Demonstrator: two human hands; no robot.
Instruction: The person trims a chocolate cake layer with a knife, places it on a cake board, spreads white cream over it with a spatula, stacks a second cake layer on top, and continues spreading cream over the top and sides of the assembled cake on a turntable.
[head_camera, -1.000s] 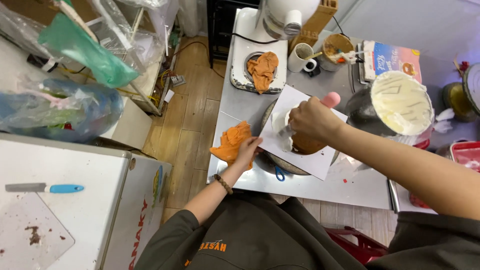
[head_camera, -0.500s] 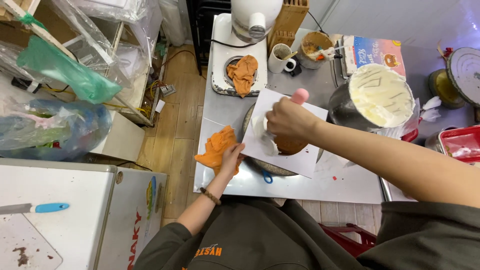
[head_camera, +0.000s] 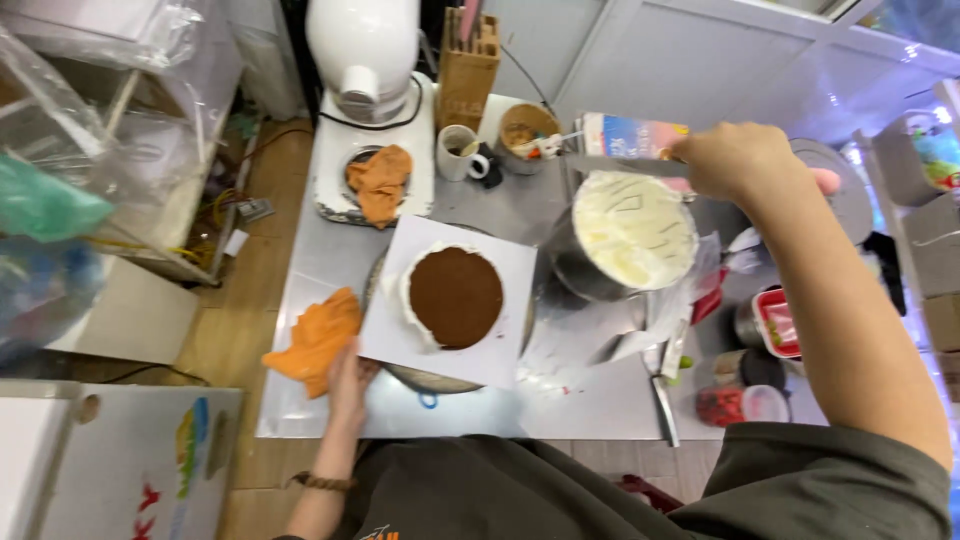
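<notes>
Centre of the steel surface (head_camera: 330, 260): a round brown cake (head_camera: 456, 296) with a white cream rim sits on a white square board (head_camera: 505, 355), which I take as the landmark. At the board's near left corner, my left hand (head_camera: 347, 382) rests against its edge beside an orange cloth (head_camera: 315, 338); its fingers are mostly hidden beneath the palm, so I cannot tell whether they grasp anything. Right of the board stands a metal bowl of white cream (head_camera: 632, 232). Beyond the bowl, my right hand (head_camera: 742, 162) has its fingers clenched on a pink-handled spatula (head_camera: 625, 166); the handle is largely covered, and the blade lies over the cream. Behind the board, a white stand mixer (head_camera: 366, 60) is cut off by the frame's top.
</notes>
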